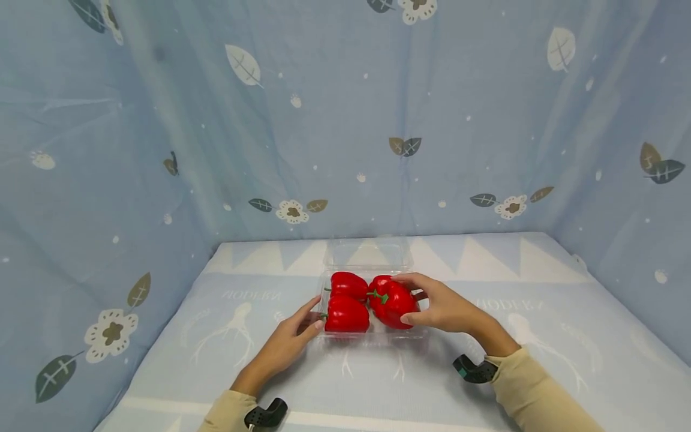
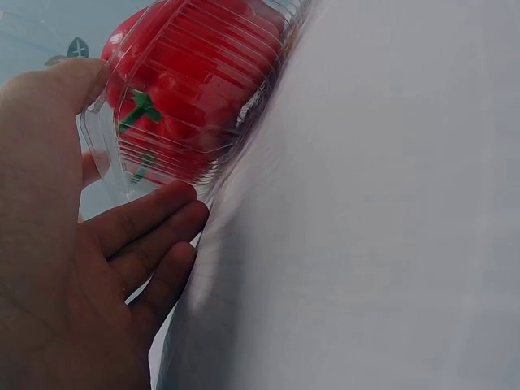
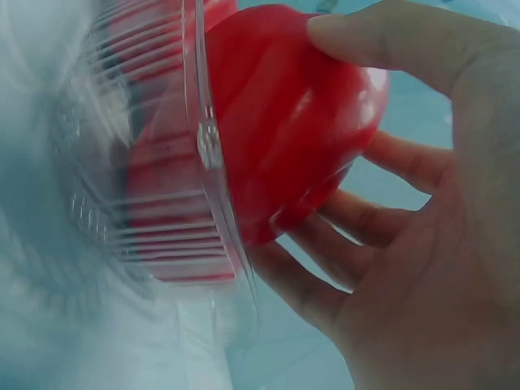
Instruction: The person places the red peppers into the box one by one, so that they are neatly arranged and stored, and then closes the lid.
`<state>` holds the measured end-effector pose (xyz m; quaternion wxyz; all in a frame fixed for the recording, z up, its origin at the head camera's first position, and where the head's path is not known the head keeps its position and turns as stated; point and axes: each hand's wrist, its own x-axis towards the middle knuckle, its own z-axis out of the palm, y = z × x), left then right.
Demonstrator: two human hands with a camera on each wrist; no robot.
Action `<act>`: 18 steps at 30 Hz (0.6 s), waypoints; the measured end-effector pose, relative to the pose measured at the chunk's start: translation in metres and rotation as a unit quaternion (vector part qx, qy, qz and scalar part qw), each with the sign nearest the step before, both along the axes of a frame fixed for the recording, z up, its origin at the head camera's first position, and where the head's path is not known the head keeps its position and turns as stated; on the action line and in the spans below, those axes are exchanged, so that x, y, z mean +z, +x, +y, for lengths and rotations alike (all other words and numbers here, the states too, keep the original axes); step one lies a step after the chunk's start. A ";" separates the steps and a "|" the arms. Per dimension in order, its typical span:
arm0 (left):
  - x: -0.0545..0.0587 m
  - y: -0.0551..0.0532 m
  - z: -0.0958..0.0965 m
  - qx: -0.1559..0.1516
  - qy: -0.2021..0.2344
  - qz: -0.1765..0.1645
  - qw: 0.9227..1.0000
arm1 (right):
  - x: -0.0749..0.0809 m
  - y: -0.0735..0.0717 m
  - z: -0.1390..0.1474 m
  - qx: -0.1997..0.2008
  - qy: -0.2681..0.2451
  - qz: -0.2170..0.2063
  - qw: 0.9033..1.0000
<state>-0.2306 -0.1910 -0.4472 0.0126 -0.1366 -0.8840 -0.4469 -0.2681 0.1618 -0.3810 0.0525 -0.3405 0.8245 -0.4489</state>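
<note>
A clear plastic clamshell box lies with its lid folded back. Two red bell peppers sit in its left half, stems pointing left. My right hand grips another red bell pepper at the box's right side, thumb on the near side and fingers round the far side. This pepper is tilted and partly above the rim; one more pepper shows behind it. My left hand touches the box's left side with extended fingers, its thumb at the rim.
The box stands on a pale patterned cloth covering the table. Blue printed curtains hang behind and at both sides. Each wrist carries a black device, close to the table.
</note>
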 end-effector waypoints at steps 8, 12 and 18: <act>0.002 -0.002 0.000 -0.008 -0.003 0.008 1.000 | 0.000 0.003 -0.007 -0.011 0.045 0.057 0.997; 0.003 -0.003 0.000 -0.006 -0.008 0.013 1.000 | 0.002 0.003 -0.009 -0.021 0.058 0.060 0.996; 0.000 -0.002 -0.001 -0.004 -0.008 0.004 1.000 | -0.001 0.003 -0.011 -0.025 0.096 0.064 0.993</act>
